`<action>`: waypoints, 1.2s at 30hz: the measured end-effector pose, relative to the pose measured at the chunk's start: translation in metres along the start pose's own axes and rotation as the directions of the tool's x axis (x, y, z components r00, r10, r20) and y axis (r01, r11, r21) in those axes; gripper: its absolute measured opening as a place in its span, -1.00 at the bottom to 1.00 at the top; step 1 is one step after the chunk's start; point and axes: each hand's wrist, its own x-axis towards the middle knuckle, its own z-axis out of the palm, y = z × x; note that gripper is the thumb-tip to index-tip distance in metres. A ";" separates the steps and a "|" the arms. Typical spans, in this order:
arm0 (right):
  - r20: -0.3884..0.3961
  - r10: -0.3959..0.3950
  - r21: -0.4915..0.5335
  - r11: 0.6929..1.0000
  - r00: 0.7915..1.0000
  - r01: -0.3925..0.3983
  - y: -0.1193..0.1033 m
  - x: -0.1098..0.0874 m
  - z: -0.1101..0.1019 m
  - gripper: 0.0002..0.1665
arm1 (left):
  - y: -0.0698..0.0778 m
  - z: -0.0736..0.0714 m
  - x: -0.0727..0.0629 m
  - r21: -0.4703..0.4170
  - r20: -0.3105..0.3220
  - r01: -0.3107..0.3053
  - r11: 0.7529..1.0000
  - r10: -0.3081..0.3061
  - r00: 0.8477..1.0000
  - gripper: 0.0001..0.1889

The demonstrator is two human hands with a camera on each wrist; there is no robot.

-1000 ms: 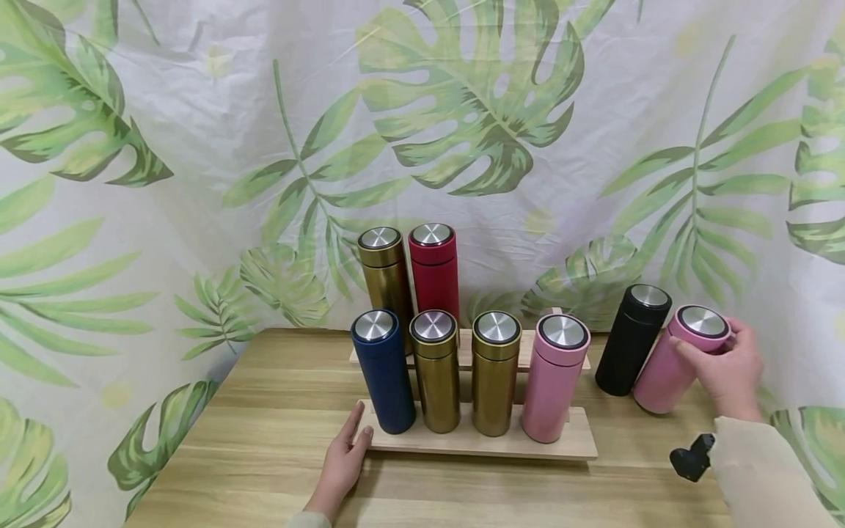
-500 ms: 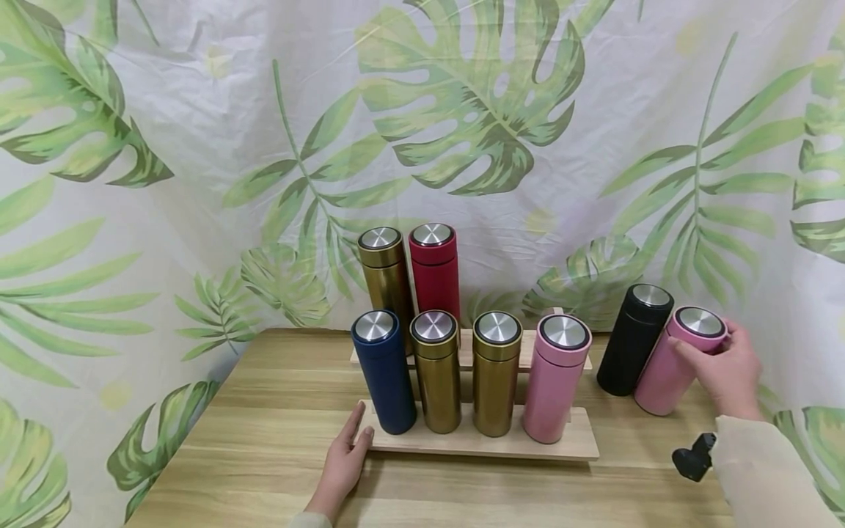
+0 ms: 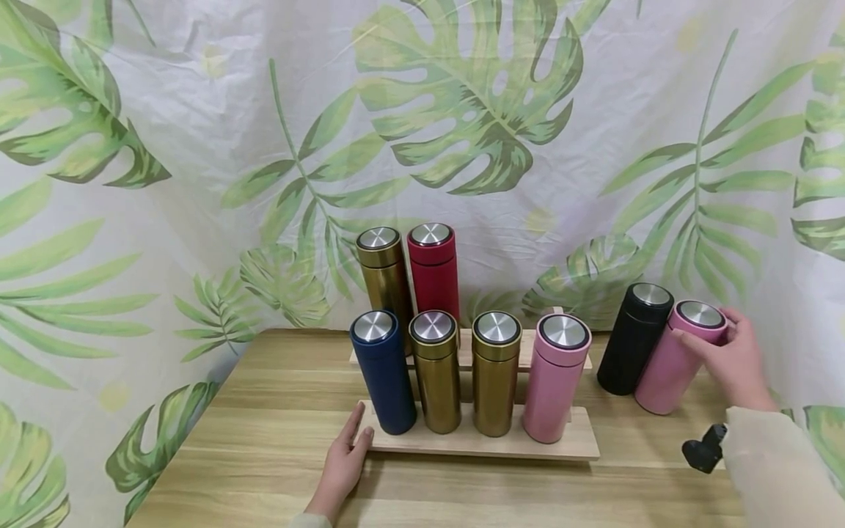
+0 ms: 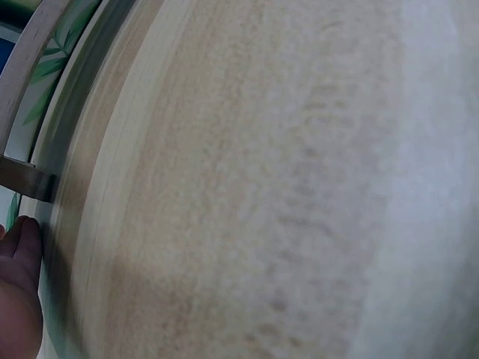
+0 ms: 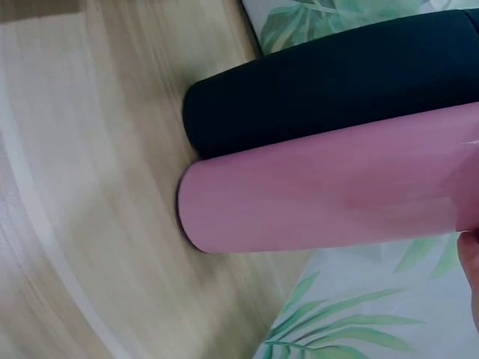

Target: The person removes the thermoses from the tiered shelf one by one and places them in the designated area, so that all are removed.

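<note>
At the right of the head view my right hand [image 3: 736, 359] holds a pink thermos flask [image 3: 667, 374] near its silver-topped lid, thumb in front and fingers behind. A black thermos flask [image 3: 634, 341] stands right beside it; in the right wrist view the pink flask [image 5: 322, 187] and the black flask [image 5: 322, 86] lie side by side in the picture, bases on the table. My left hand [image 3: 345, 458] rests with straight fingers against the left end of a two-tier wooden stand [image 3: 462, 444], next to a blue flask [image 3: 386, 381].
Along the stand's front step are two gold flasks [image 3: 441, 396] and another pink flask [image 3: 549, 396]. Behind them, a gold flask [image 3: 389, 282] and a red flask [image 3: 434, 282] occupy the back step. A leaf-print cloth [image 3: 264, 147] hangs behind the wooden table [image 3: 264, 425].
My right wrist and sleeve have shifted slightly right, and the held pink flask's top sits a touch higher. The left hand and the flasks on the stand stay put.
</note>
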 end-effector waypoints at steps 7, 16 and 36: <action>0.015 0.072 0.100 0.992 0.997 -0.073 -0.015 0.007 -0.012 0.02 | 0.001 0.000 -0.001 -0.012 0.008 0.002 1.000 -0.002 1.000 -0.42; -0.003 0.057 0.229 0.972 0.998 -0.055 -0.048 0.016 -0.027 -0.05 | 0.001 0.000 -0.002 -0.015 -0.002 -0.013 1.000 0.013 1.000 -0.43; -0.050 -0.214 0.654 0.731 0.975 0.194 -0.133 0.016 -0.015 -0.33 | 0.002 -0.001 -0.002 -0.014 0.000 -0.004 1.000 0.004 1.000 -0.42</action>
